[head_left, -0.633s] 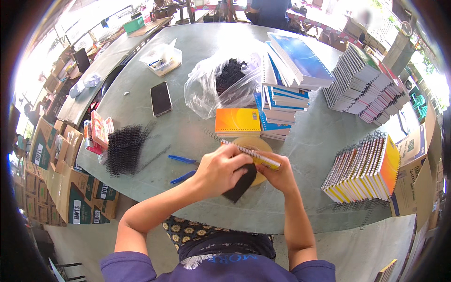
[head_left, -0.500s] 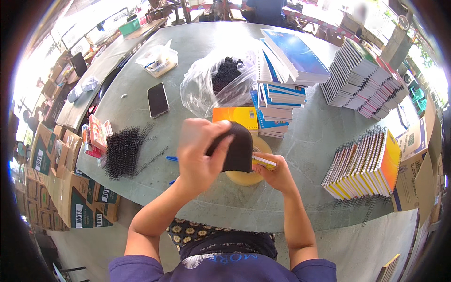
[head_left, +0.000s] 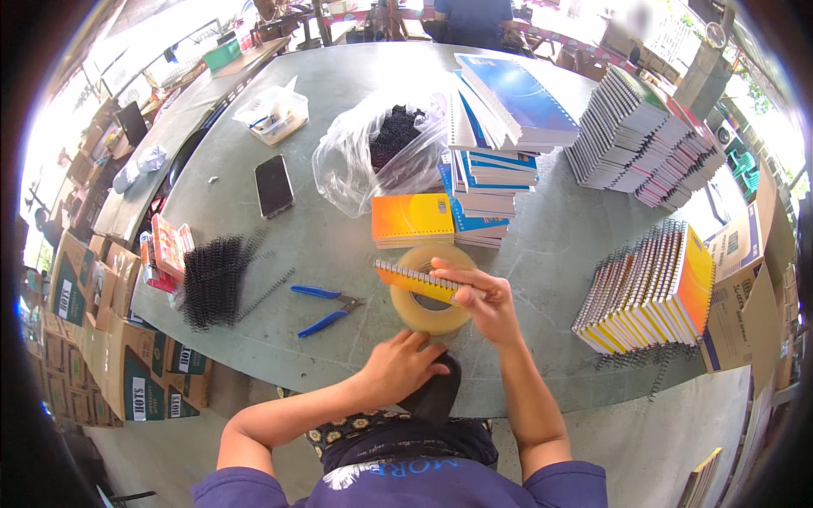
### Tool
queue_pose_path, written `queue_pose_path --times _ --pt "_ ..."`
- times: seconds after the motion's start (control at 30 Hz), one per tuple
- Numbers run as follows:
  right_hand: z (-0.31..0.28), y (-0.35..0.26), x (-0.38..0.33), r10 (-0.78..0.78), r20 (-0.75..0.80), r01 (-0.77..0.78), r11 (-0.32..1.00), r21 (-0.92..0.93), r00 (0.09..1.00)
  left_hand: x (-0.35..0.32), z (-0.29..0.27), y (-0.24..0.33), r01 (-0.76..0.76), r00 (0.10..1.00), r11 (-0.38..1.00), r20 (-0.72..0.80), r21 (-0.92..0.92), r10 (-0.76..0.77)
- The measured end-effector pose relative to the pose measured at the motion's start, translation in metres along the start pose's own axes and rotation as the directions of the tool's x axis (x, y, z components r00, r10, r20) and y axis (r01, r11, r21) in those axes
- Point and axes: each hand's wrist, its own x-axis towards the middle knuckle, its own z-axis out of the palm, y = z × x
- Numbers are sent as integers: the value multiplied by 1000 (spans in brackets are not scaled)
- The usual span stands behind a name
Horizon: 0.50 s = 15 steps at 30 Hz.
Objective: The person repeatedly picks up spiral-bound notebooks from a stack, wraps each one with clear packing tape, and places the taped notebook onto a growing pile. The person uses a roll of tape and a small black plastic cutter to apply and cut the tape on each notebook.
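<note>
My right hand [head_left: 484, 305] grips a small orange-and-yellow spiral notebook [head_left: 415, 279], its coiled edge facing up. The notebook is tilted above a large roll of clear yellowish tape [head_left: 423, 320] lying on the table. Down by the table's front edge, my left hand [head_left: 402, 366] is closed on a black rounded thing [head_left: 439, 391]; its kind I cannot make out, and my fingers cover part of it. Left of the tape roll lie blue-handled pliers [head_left: 326, 310] with their jaws toward the roll. A yellow stack of notebook blocks [head_left: 412, 218] sits just behind it.
Blue-covered blocks [head_left: 517, 97] are piled high behind, beside a plastic bag [head_left: 343, 169] of black coils. Bound notebooks stand in a row [head_left: 648, 292] and a stack [head_left: 627, 127] at right. Loose black coils [head_left: 216, 284], a phone [head_left: 273, 186] and a plastic tub [head_left: 273, 114] are leftward.
My left hand has brought the black thing down from over the tape roll to the table's front edge. The right hand has raised the notebook, and the pliers and tape roll are uncovered.
</note>
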Motion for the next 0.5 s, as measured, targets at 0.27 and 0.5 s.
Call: queue_pose_path --times 0.27,0.5 --pt "15 -35 -6 154 -261 -147 988 44 953 62 -74 -16 -86 954 924 -238 372 184" --pt "0 -28 -38 99 -347 -241 886 -396 932 71 -67 -15 -87 990 992 -101 88 95"
